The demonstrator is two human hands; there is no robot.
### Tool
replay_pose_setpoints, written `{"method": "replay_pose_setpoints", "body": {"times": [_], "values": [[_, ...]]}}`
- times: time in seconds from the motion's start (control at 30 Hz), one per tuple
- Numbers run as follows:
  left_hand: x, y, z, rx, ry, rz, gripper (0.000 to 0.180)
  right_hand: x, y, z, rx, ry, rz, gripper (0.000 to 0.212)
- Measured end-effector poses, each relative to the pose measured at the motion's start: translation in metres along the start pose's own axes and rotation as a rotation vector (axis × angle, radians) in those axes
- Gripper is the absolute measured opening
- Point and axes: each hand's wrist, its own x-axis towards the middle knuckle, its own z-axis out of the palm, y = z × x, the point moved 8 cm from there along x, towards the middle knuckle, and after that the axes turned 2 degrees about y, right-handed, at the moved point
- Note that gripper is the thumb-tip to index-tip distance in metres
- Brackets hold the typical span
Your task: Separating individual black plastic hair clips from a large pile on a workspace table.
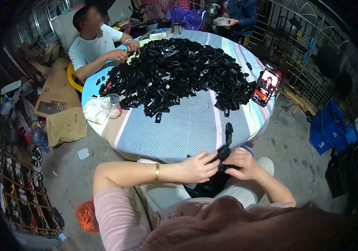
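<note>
Just off the near table edge, both my hands meet at a small black plastic part (224,151). My left hand (200,168), with a gold band on its wrist, has its fingers bent against the part; the thumb is hidden. My right hand (241,164) is closed around the part's other side. A black plastic bag (206,187) sits in my lap under the hands. Another black piece (229,133) lies on the table just beyond them. A large heap of similar black plastic pieces (179,75) covers the table's far half.
A patterned cloth covers the round table (166,136). A lit phone (266,88) stands at its right, a white plastic bag (96,110) at its left. One person (97,46) sits far left, hands at the heap; another (242,19) stands behind, holding a bowl. A blue crate (327,127) is right.
</note>
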Motion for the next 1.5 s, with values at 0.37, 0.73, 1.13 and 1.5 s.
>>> {"method": "replay_pose_setpoints", "body": {"times": [0.37, 0.73, 1.13, 1.5], "values": [[0.034, -0.001, 0.008, -0.134, 0.120, 0.279, 0.010, 0.038, 0.075, -0.025, -0.381, 0.260, 0.292, 0.024], [-0.082, -0.291, -0.071, 0.217, 0.245, -0.880, 0.046, 0.023, 0.010, -0.002, -0.117, -0.087, -0.124, 0.031], [-0.109, -0.474, -0.012, 0.194, -0.016, -1.347, 0.070, 0.152, 0.083, 0.020, -0.274, -0.109, -0.157, 0.041], [-0.046, -0.564, 0.016, 0.061, -0.121, -1.259, 0.073, 0.180, 0.148, 0.079, -0.377, -0.148, 0.011, 0.059]]}}
